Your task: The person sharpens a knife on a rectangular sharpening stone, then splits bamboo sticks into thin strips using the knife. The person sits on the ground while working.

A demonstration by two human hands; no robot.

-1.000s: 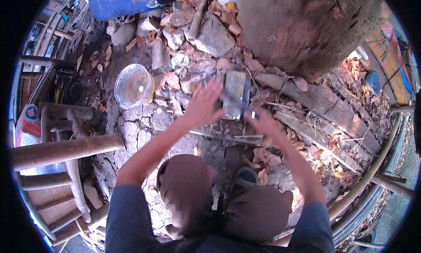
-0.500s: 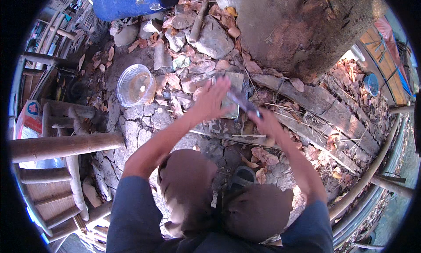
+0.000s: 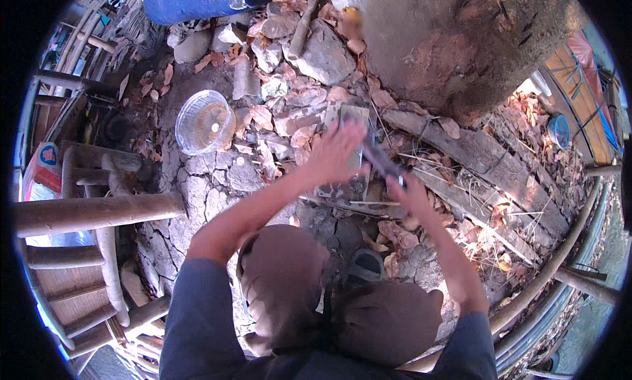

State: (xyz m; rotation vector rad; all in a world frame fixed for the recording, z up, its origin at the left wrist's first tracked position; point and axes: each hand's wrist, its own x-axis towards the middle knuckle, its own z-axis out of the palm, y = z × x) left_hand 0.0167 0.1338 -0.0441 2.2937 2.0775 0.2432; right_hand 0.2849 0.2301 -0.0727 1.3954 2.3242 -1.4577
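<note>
Cracked dirt ground (image 3: 207, 186) here, dead leaves (image 3: 397, 234) everywhere. Closest in are two brown-trousered knees (image 3: 283, 268), with a dark sandal (image 3: 366, 267) just past them. Right hand (image 3: 413, 195) is wrapped round one end of a long dark knife-like tool (image 3: 382, 159), slanting up toward the left hand (image 3: 336, 155). That one's flat, fingers apart, over a greyish rectangular slab (image 3: 357, 113); can't tell if it's touching the tool. Clear plastic tub (image 3: 187, 131) off left, then rocks (image 3: 322, 58), blue drum (image 3: 207, 3) way back.
</note>
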